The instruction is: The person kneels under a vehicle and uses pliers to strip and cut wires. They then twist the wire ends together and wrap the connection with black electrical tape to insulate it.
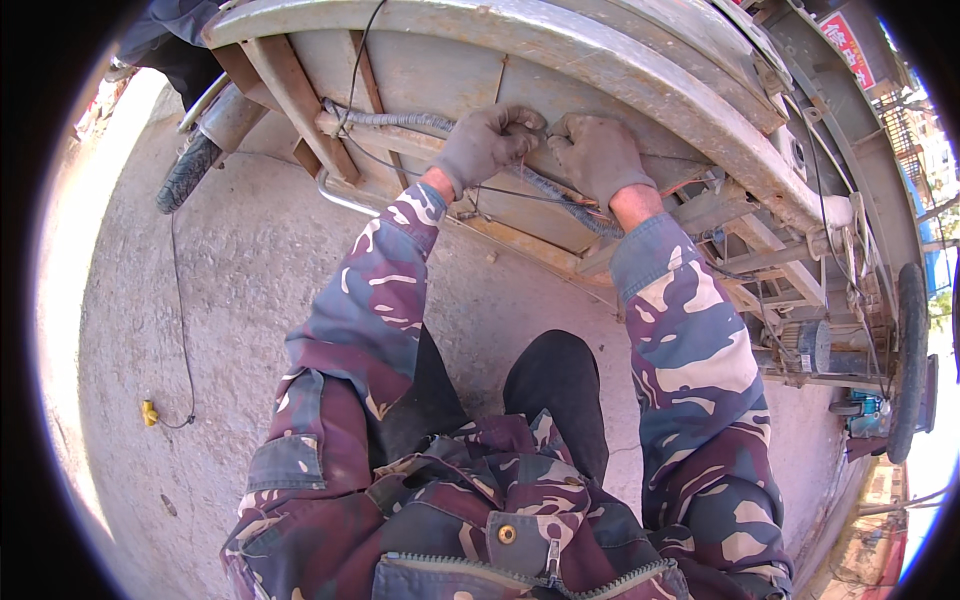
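Note:
My left hand (pixel 487 148), in a grey glove, is closed with its fingertips pinched together. Close beside it, my right hand (pixel 602 160), gloved alike, has its fingers curled in. What the fingertips hold is too small to make out. Both hands are against the underside of a worn metal vehicle body (pixel 450 70). Beneath them runs a grey wrapped wiring harness (pixel 565 197), partly hidden by the left hand. Thin bare-looking reddish wires (pixel 690 184) show by my right wrist. A thin black cable (pixel 385 160) crosses below my left hand.
A rusty crossbar (pixel 530 243) and a curved metal rail (pixel 640 65) frame the work. At the left, a handle with a dark grip (pixel 188 172) sticks out; a cord with a yellow connector (pixel 150 413) lies on concrete. A motor (pixel 806 346) and wheel (pixel 908 365) stand right.

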Tool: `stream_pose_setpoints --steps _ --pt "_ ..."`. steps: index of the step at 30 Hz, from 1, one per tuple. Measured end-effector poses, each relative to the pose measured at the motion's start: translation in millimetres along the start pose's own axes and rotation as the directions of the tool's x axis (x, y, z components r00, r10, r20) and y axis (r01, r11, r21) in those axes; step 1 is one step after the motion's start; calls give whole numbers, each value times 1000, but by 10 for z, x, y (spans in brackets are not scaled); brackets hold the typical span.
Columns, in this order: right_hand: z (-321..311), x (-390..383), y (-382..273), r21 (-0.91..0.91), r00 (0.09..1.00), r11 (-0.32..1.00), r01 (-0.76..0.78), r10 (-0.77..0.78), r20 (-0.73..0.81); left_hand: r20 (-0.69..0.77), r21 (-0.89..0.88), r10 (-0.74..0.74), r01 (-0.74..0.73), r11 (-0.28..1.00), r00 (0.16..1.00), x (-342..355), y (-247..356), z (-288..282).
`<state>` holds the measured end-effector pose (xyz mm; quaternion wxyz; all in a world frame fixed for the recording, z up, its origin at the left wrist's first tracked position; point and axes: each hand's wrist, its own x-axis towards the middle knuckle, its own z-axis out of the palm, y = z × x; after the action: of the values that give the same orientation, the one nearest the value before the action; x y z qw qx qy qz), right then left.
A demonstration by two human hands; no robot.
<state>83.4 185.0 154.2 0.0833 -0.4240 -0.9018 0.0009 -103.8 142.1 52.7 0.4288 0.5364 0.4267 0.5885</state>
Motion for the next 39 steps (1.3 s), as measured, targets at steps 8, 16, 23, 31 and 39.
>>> stream_pose_setpoints --steps 8,16,23,31,39 --pt "-18 -1 -5 5 1000 1000 23 -23 2 26 87 25 -27 996 999 34 58 -5" --pt "-18 15 -13 34 1000 999 23 -23 6 -41 342 54 -36 939 998 -27 211 87" --pt "-24 7 -10 49 1000 999 -8 8 19 -50 371 68 -45 928 996 -23 180 106" --pt "17 -11 72 217 999 976 24 -19 -29 -22 137 -42 45 990 999 0 102 67" --pt "26 -11 98 188 999 981 37 -35 -15 8 5 -72 72 997 997 16 96 39"
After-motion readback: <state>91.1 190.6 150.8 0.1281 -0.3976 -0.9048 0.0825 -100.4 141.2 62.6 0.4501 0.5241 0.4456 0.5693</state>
